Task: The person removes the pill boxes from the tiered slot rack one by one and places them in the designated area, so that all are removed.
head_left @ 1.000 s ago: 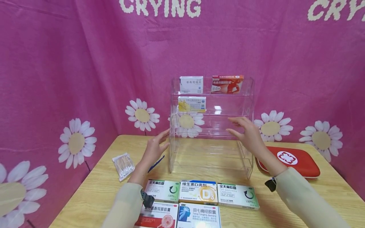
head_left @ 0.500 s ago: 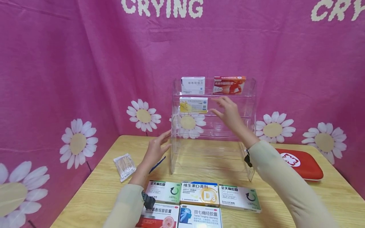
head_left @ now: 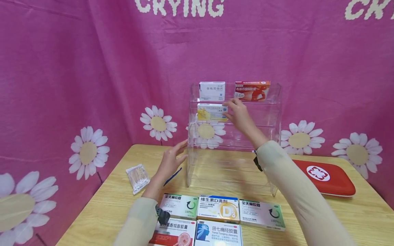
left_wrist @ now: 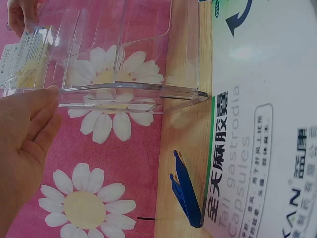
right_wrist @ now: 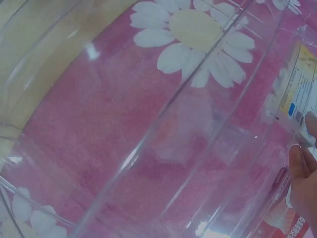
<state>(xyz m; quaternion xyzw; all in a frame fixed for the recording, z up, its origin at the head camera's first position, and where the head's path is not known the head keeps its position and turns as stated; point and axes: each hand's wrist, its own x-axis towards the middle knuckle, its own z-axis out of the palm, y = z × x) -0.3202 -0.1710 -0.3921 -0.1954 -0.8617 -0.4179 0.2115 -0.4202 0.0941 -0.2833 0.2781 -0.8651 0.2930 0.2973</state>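
Observation:
A clear acrylic tiered rack [head_left: 234, 125] stands on the table. My right hand [head_left: 241, 117] is at the right end of a yellow-and-white medicine box [head_left: 209, 113] on the second tier, pinching that end between thumb and fingers. In the right wrist view the same hand [right_wrist: 304, 173] shows only at the right edge. My left hand [head_left: 169, 161] rests its extended fingers against the rack's left side. The left wrist view shows those fingertips [left_wrist: 52, 91] at the panel edge. On the top tier are a white medicine box [head_left: 212, 91] and a red one [head_left: 252, 91].
Several medicine boxes lie in front of the rack, among them a vitamin D box [head_left: 218, 209] and a green-white box [head_left: 261, 214]. A bag of cotton swabs [head_left: 137, 178] and blue tweezers [left_wrist: 187, 193] lie left; a red first-aid case [head_left: 326, 177] lies right.
My right hand has moved left and up from in front of the middle tiers to the yellow-and-white box and taken hold of its right end. The left hand stays at the rack's side.

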